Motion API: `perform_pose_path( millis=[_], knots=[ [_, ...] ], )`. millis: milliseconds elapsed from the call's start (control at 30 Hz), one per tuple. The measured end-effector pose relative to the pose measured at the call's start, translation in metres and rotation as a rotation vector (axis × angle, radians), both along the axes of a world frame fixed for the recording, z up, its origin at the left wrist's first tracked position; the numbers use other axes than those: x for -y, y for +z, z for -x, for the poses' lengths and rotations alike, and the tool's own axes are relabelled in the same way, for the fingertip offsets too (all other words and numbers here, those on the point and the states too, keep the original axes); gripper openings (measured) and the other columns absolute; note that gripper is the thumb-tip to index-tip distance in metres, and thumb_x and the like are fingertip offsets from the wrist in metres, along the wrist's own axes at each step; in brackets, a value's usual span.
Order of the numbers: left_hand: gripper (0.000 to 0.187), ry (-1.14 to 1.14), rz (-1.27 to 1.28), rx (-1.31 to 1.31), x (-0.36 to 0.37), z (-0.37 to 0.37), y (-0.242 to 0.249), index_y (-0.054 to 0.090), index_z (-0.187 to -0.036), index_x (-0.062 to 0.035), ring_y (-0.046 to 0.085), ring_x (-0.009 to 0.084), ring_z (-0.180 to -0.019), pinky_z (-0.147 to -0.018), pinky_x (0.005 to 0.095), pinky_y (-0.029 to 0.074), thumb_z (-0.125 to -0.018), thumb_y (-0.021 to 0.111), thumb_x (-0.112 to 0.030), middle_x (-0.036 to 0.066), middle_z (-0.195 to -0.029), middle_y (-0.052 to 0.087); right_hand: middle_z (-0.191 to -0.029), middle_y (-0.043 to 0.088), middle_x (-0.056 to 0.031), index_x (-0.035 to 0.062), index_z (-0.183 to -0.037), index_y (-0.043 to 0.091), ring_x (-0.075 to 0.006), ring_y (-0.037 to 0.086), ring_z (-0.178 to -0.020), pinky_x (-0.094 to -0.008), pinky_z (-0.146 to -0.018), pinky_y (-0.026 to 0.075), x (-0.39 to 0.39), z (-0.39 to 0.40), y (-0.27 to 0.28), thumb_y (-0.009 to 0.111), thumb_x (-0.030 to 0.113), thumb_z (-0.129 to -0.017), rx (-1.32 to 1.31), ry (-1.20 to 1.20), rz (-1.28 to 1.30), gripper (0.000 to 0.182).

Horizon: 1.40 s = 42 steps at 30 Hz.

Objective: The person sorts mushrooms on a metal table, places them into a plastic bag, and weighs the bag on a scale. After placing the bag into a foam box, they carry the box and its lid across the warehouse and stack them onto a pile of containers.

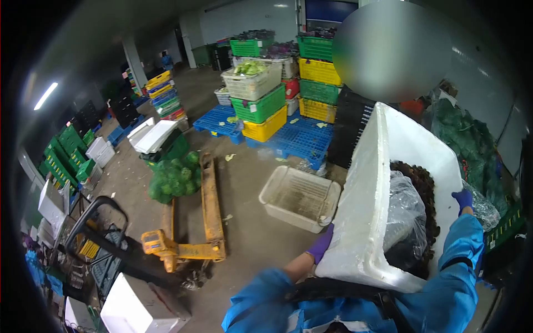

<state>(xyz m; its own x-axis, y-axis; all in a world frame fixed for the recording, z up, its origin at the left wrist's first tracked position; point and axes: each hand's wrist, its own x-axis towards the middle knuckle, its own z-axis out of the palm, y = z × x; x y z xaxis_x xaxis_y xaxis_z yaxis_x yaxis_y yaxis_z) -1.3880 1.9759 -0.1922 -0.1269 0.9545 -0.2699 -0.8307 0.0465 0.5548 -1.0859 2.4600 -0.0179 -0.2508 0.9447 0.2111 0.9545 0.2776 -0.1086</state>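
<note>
Two-handed grip, spread wide on the white foam box (356, 205), near right: left hand (322, 244) against its left outer wall, right hand (463, 201) at its right rim, forearm reaching far. Clear plastic bag (404, 211) inside.

Grey floor (244, 183), pale wall (233, 21).

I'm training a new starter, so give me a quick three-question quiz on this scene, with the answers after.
1. True or false: the left hand and right hand both touch the white foam box.
2. What colour is the pallet truck? a) blue b) yellow-orange c) green
3. Which is nearer the left hand: the pallet truck or the pale crate?

Key: 1 true; 2 b; 3 the pale crate.
</note>
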Motion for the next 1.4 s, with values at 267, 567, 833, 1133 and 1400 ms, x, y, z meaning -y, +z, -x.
perform_pose_path(
  millis=[267,567,833,1133,1400],
  knots=[
    [0.054,0.122,-0.083,0.037,-0.221,0.078,-0.044,0.039,-0.127,-0.0076,0.055,0.0187,-0.098,-0.088,0.0316,0.044,-0.091,0.03,-0.047,0.008,-0.113,0.054,-0.094,0.06,-0.0236,-0.0025,-0.09,0.062,-0.0356,0.059,-0.087,-0.0402,-0.077,0.047,-0.215,0.13,0.006,0.07,0.046,-0.056,0.06,0.083,-0.123,0.06],
    [0.058,0.231,0.024,-0.046,-0.382,0.172,0.016,0.04,-0.126,-0.0034,0.055,0.0199,-0.098,-0.087,0.0318,0.044,-0.091,0.029,-0.049,0.012,-0.114,0.053,-0.095,0.06,-0.0234,-0.0025,-0.09,0.062,-0.0352,0.059,-0.089,-0.0411,-0.078,0.046,-0.409,0.255,0.029,0.07,0.045,-0.058,0.003,0.151,-0.064,0.057],
    [0.067,0.327,0.056,-0.317,-0.569,0.327,-0.066,0.045,-0.12,0.0028,0.054,0.0158,-0.098,-0.088,0.0275,0.04,-0.088,0.032,-0.055,0.01,-0.111,0.055,-0.1,0.06,-0.0214,0.0008,-0.101,0.06,-0.0318,0.059,-0.092,-0.039,-0.08,0.046,-0.581,0.383,0.035,0.07,0.045,-0.059,0.049,0.144,-0.09,0.062],
    [0.057,0.452,0.046,-0.064,-0.629,0.384,0.014,0.039,-0.127,-0.0049,0.053,0.0152,-0.1,-0.087,0.0273,0.042,-0.089,0.036,-0.048,0.008,-0.116,0.051,-0.093,0.062,-0.0196,0.0006,-0.096,0.062,-0.0313,0.061,-0.085,-0.0381,-0.077,0.048,-0.691,0.582,0.066,0.072,0.039,-0.058,-0.031,0.366,-0.039,0.055],
    [0.06,0.848,0.042,-0.138,-0.766,0.43,-0.01,0.037,-0.128,-0.0018,0.052,0.0156,-0.103,-0.088,0.0283,0.042,-0.088,0.04,-0.047,0.01,-0.118,0.05,-0.089,0.063,-0.0185,-0.0008,-0.087,0.065,-0.0303,0.062,-0.082,-0.0365,-0.075,0.048,-0.789,0.795,0.075,0.071,0.039,-0.061,0.028,0.637,-0.032,0.048]
  ],
)
